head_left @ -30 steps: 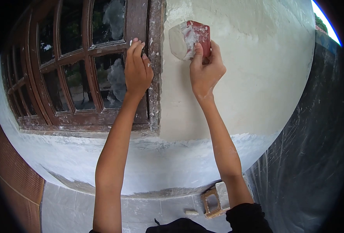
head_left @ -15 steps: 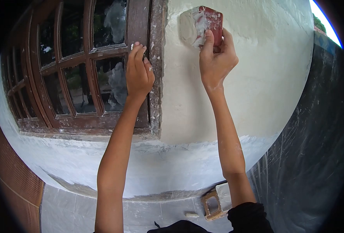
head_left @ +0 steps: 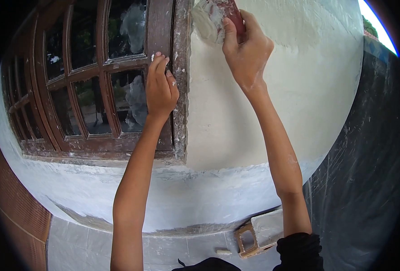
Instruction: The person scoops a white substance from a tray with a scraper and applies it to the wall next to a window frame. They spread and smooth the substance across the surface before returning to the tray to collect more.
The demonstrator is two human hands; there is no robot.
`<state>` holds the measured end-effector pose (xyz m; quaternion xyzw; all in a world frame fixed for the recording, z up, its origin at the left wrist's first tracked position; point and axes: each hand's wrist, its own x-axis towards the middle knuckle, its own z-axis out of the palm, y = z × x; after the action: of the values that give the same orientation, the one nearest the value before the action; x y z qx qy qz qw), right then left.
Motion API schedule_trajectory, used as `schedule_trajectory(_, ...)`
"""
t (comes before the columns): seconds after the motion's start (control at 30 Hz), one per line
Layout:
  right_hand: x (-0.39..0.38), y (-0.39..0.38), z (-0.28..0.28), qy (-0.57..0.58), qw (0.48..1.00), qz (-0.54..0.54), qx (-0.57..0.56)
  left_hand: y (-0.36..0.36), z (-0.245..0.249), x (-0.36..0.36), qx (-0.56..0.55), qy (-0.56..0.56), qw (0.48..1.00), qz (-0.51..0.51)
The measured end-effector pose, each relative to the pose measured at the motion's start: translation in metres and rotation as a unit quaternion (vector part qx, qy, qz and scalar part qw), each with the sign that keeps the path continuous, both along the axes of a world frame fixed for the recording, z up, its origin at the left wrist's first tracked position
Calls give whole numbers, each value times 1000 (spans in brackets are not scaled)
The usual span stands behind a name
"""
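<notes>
the step in hand appears to be spreading plaster (head_left: 199, 25) over the upper wall (head_left: 229, 113). the right hand (head_left: 248, 52) grips a red scraper (head_left: 232, 12), thumb on the near face and fingers curled round the far edge. the scraper lies high on the wall, just beside the upright edge of the window frame (head_left: 180, 97), its top cut off by the view; pale plaster coats its left part. the left hand (head_left: 161, 90) is raised before the wooden window, fingers close together and lightly bent, with nothing visible in them; whether the fingertips touch the wood cannot be told. below, what looks like a stool (head_left: 268, 227) stands on the floor (head_left: 164, 246), near the foot of the wall.

the next move, as judged here, calls for even pressure and a shallow blade angle, with care along the frame so that plaster stays off the wood.

compared with the frame half a second earlier, the right hand and scraper are higher and nearer the frame; the red face appears narrower, turned more edge-on. the right elbow stands farther out, uncovering more of the stool. the left hand keeps nearly the same place.
</notes>
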<state>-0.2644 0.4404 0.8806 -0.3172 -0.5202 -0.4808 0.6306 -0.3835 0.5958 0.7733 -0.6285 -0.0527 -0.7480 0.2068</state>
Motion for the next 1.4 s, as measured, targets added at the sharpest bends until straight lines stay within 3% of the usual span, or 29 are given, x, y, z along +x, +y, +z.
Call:
schedule_trajectory(0.07, -3, 11, -3, -57, 998, -14, -10, -1, -1, -1, -18, 1, 1000, 1)
schedule_trajectory(0.2, 13, 15, 12, -43, 998, -36, 36, 2, -1, 0, -12, -2, 1000, -1)
schedule_trajectory(0.43, 5, -2, 14, 16, 997, -33, 68, 1, -1, -1, -6, -1, 1000, -3)
schedule_trajectory(0.5, -10, 0, 7, 19, 999, 24, -16, 0, -1, 0, -3, 1, 1000, -4)
schedule_trajectory(0.8, 41, -6, 13, 114, 988, -63, 82, -1, -1, 0, -11, -7, 1000, -6)
schedule_trajectory(0.87, 32, -11, 2, 111, 990, -12, 85, -2, 0, -1, -4, -5, 1000, -4)
schedule_trajectory(0.93, 17, -14, -19, 138, 982, 123, 29, -1, 0, -1, -6, 1, 1000, -5)
schedule_trajectory(1.0, 12, -4, -46, 126, 978, 163, -30, -1, -1, 0, -9, 6, 1000, -8)
schedule_trajectory(1.2, 5, 23, -93, 185, 945, 243, -114, 2, -1, 0, -2, 6, 1000, -12)
schedule_trajectory(1.27, 13, 29, -97, 194, 965, 139, -109, 2, -1, -1, -2, 5, 1000, -7)
schedule_trajectory(1.4, 10, 7, -89, 253, 936, 241, -37, -1, 0, -1, -1, -8, 1000, 4)
